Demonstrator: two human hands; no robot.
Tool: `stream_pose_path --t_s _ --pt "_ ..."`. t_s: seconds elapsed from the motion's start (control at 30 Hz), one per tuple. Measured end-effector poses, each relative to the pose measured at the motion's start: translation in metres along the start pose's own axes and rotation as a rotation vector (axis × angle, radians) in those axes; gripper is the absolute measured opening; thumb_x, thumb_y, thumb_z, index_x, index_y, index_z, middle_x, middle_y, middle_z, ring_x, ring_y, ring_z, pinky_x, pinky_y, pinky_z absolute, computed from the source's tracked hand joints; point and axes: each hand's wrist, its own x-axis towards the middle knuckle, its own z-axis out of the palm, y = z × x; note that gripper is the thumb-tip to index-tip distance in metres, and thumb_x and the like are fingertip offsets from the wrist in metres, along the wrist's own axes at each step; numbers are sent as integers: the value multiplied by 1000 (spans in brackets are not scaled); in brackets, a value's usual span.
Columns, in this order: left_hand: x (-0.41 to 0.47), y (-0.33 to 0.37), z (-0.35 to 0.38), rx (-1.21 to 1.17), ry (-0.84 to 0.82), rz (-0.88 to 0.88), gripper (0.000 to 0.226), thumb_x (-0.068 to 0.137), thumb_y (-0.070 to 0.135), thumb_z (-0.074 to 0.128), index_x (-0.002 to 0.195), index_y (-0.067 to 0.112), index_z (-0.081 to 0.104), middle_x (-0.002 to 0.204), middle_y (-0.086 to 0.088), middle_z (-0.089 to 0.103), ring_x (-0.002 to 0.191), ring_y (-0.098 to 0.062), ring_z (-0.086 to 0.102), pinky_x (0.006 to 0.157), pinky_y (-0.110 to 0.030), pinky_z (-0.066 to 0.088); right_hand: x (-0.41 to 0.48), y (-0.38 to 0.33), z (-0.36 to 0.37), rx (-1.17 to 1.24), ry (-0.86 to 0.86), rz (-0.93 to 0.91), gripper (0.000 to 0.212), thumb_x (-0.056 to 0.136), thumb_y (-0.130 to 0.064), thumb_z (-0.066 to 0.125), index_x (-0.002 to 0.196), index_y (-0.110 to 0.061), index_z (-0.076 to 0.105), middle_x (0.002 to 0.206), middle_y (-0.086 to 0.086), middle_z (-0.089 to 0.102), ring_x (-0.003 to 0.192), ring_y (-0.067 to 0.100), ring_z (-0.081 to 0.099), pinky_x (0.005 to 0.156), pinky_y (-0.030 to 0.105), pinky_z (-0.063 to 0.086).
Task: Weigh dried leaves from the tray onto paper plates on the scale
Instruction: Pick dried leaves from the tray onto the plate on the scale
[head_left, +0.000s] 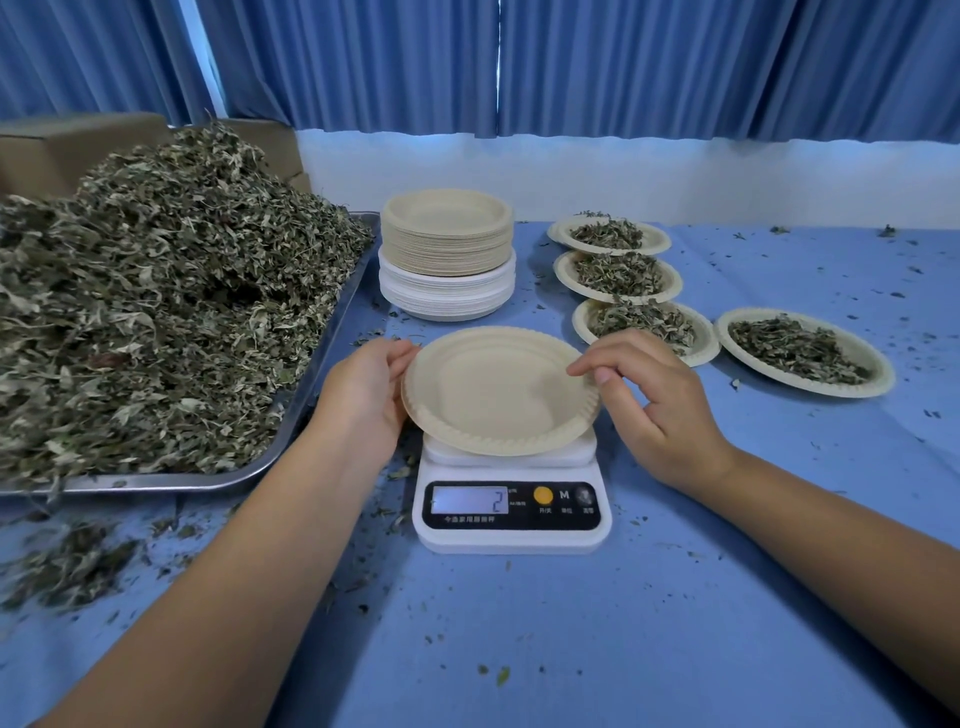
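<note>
On the scale (511, 535), left hand (363, 395) and right hand (649, 405) grip the empty plate (498, 389) by its rim (display reads 2); four filled plates (878, 382) done at right, heaped tray (332, 332) left to weigh.

Both hands, left (366, 395) and right (649, 400), grip an empty paper plate (498, 389) on the scale (511, 501), display reading 2.

Empty beige paper plate (498, 389) atop the white scale (511, 525), display reading 2. Left: metal tray (317, 364) heaped with dried leaves (156, 291). Behind: stack of plates (447, 244). Right: four plates (883, 376) holding leaf portions.
</note>
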Motion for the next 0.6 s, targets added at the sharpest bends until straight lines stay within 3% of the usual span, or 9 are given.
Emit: stream_pose_path --t_s 0.1,0.3,0.6 --pt "-1 1 1 -1 3 -9 20 97 10 43 106 2 58 98 -7 64 96 -21 61 80 -33 49 0 0 0 -18 -7 -14 29 94 -14 42 95 -6 70 92 3 63 91 20 56 86 29 43" --pt "-3 2 2 -20 2 -29 19 96 8 44 105 0 59 91 -6 65 80 -17 61 66 -29 50 1 -1 0 -28 -10 -20 29 94 -14 42 95 -6 70 92 2 62 90 20 56 86 28 42" --pt "-3 2 1 -44 -2 -24 18 95 8 43 101 1 59 91 -7 65 81 -16 61 64 -26 49 0 -2 1 -33 -24 -23 30 94 -14 42 94 -5 70 92 4 64 91 22 56 88 26 40"
